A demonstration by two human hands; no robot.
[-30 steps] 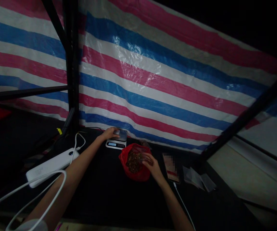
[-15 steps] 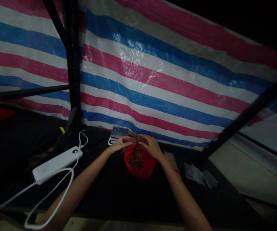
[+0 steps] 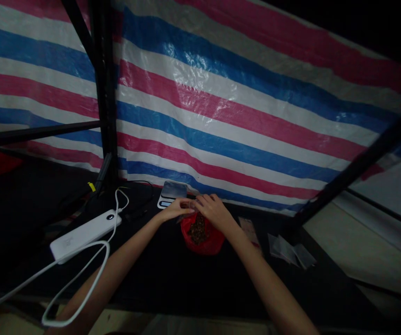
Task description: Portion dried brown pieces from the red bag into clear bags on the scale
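Note:
My left hand [image 3: 176, 210] and my right hand [image 3: 212, 209] meet above a red plastic bag [image 3: 203, 235] that holds dark brown bits. Both hands pinch a small clear pouch [image 3: 189, 205] between their fingertips, just over the bag's far rim. A small digital scale [image 3: 171, 194] with a shiny top plate stands right behind the hands, bare on top. The black table [image 3: 158, 274] is dim, and the pouch's contents are hard to make out.
A white power bank [image 3: 83, 235] with a looping white cable [image 3: 78, 288] lies at the left. Several clear empty pouches [image 3: 289, 251] and a flat packet [image 3: 249, 230] lie at the right. A striped tarpaulin [image 3: 221, 107] and black frame posts [image 3: 104, 93] close off the back.
My left hand left the scale's plate and came to the bag. My right hand rose from inside the bag. Both now hold the small pouch together.

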